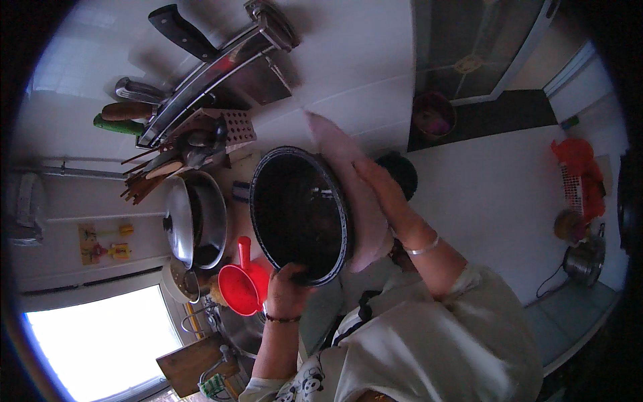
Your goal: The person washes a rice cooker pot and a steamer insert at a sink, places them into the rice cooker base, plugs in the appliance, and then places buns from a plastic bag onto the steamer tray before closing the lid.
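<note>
A dark round pot (301, 216) with a speckled rim is held up before me, its hollow inside facing the camera. My left hand (289, 294) grips the rim at its lower edge, thumb over the inside. On the other side, my right hand (377, 186) presses a pale pink cloth (351, 201) along the pot's outer wall. The fingers lie flat over the cloth, and its narrow corner hangs out past the fingertips. Close to my left hand sits a red plastic ladle (244, 284).
A lidded steel pot (211, 226) stands by a utensil holder (238, 128). Above it, a wall rack (221, 65) holds several knives. A metal sink (241, 326) and a wooden cutting board (196, 364) are near the window (100, 346). A dark round container (399, 173) lies beyond my right hand.
</note>
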